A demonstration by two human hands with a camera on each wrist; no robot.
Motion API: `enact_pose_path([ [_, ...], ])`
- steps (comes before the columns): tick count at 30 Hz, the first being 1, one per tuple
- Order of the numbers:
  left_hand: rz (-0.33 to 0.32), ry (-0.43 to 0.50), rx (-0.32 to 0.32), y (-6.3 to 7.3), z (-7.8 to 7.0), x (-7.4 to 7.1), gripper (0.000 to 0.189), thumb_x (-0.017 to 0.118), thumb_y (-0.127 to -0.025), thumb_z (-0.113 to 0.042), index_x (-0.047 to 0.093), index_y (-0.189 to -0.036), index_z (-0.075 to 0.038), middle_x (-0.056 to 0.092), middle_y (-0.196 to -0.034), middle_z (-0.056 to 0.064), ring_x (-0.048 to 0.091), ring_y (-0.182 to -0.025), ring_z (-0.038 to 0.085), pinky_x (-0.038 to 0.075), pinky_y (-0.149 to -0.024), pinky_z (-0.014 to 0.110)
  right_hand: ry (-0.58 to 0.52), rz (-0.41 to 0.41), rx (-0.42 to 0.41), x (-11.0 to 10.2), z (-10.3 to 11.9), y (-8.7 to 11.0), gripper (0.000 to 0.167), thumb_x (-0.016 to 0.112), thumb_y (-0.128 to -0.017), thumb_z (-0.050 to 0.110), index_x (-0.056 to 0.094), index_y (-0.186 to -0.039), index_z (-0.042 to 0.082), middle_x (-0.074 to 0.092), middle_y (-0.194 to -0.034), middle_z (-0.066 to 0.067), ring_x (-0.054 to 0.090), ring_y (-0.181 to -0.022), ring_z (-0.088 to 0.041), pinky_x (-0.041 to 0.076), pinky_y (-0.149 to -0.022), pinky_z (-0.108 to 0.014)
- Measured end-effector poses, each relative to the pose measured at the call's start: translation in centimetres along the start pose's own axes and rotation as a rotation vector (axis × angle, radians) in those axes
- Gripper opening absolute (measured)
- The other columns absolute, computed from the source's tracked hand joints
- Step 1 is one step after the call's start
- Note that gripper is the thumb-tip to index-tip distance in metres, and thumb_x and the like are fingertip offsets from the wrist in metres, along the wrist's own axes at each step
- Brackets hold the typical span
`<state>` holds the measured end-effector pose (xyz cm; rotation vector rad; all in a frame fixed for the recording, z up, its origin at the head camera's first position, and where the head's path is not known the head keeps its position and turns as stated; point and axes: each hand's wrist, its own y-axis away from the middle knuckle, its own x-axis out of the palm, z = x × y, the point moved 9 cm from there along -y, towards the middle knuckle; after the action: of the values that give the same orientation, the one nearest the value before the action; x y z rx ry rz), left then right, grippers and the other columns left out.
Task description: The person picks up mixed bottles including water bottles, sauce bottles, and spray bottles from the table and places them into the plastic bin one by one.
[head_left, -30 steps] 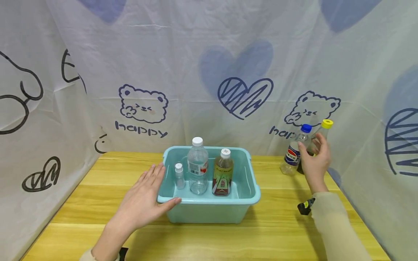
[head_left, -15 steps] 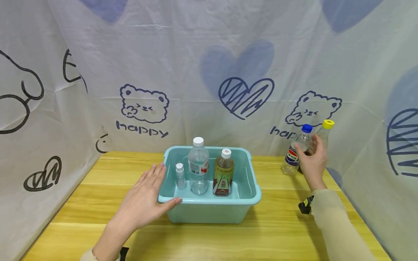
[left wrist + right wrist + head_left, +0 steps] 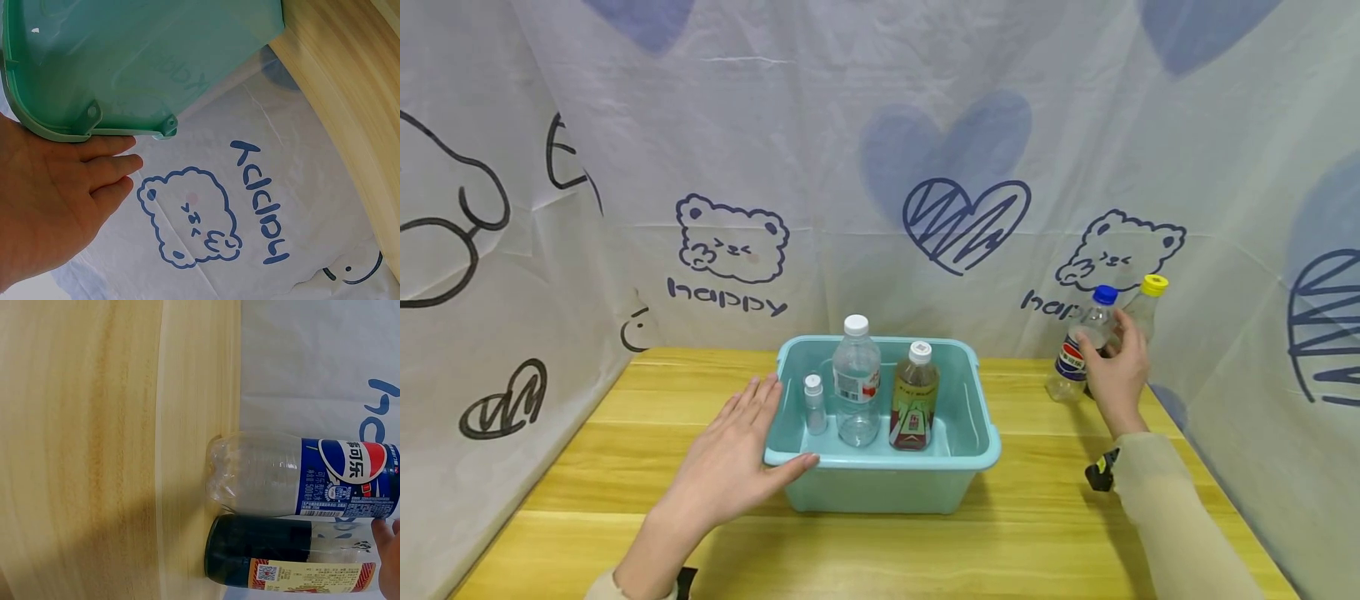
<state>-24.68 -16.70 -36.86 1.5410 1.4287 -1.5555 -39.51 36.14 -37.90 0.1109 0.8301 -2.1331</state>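
My left hand (image 3: pixel 733 458) lies with straight fingers along the left rim of a light teal plastic tub (image 3: pixel 880 487), its thumb over the front rim. The left wrist view shows those fingers (image 3: pixel 109 165) against the tub's outer side. At the right, my right hand (image 3: pixel 1120 375) holds a clear cola bottle (image 3: pixel 1071 358) with a blue cap, thumb on its front and fingers round its right side. The bottle stands upright on the table. Close beside it is a glass bottle (image 3: pixel 262 550) with a yellow cap and dark contents, partly hidden by the hand in the head view.
Inside the tub stand a small clear bottle (image 3: pixel 815 406), a larger clear water bottle (image 3: pixel 857 387) and a brown drink bottle (image 3: pixel 914 400), all white-capped. The wooden table (image 3: pixel 1037 533) ends at a printed cloth backdrop (image 3: pixel 842 250) behind and at both sides.
My right hand has shifted slightly left, away from the yellow-capped bottle, and its fingers have drawn in round the cola bottle. The left hand and the tub look unmoved.
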Motion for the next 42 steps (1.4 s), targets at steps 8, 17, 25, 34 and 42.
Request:
enact_pose_path([
  [8,0.003,0.004,-0.003,0.0,-0.1,0.0,0.11,0.053,-0.092,-0.079,0.032,-0.159,0.006,0.028,-0.167,0.022,0.027,-0.155,0.041,0.025,-0.127,0.055,-0.014,-0.007,0.009,-0.2,-0.1,0.2,0.069,0.074,-0.098,0.023,0.041,-0.159,0.015,0.048,-0.151,-0.016,0.049,-0.141,-0.031,0.048,-0.114,-0.046],
  [17,-0.002,-0.001,0.002,0.1,-0.1,-0.1,0.11,0.053,-0.092,-0.079,0.033,-0.159,0.006,0.028,-0.167,0.022,0.028,-0.154,0.042,0.025,-0.126,0.055,-0.054,-0.034,0.023,-1.0,0.1,1.1,0.069,0.074,-0.098,0.025,0.042,-0.159,0.016,0.047,-0.154,-0.009,0.05,-0.139,-0.027,0.048,-0.114,-0.037],
  [25,0.002,0.0,-0.002,0.1,0.0,0.1,0.11,0.053,-0.092,-0.079,0.033,-0.159,0.006,0.029,-0.167,0.022,0.028,-0.154,0.042,0.025,-0.126,0.055,-0.098,-0.085,0.01,-2.2,0.8,1.9,0.069,0.078,-0.095,0.027,0.046,-0.156,0.018,0.051,-0.151,-0.007,0.052,-0.134,-0.023,0.052,-0.109,-0.033],
  [34,0.001,0.003,-0.002,0.0,-0.1,-0.1,0.11,0.053,-0.092,-0.079,0.034,-0.158,0.007,0.03,-0.166,0.022,0.028,-0.154,0.043,0.026,-0.126,0.055,-0.11,-0.166,-0.063,-3.6,2.6,2.7,0.066,0.079,-0.094,0.026,0.05,-0.153,0.016,0.054,-0.15,-0.001,0.056,-0.13,-0.018,0.056,-0.101,-0.025],
  [42,-0.006,0.004,-0.002,0.1,-0.1,-0.2,0.109,0.053,-0.092,-0.078,0.034,-0.158,0.006,0.03,-0.166,0.023,0.029,-0.154,0.043,0.027,-0.125,0.056,-0.17,-0.194,-0.095,-4.3,4.2,3.1,0.064,0.08,-0.093,0.019,0.052,-0.151,0.015,0.055,-0.149,0.001,0.058,-0.13,-0.016,0.056,-0.098,-0.021],
])
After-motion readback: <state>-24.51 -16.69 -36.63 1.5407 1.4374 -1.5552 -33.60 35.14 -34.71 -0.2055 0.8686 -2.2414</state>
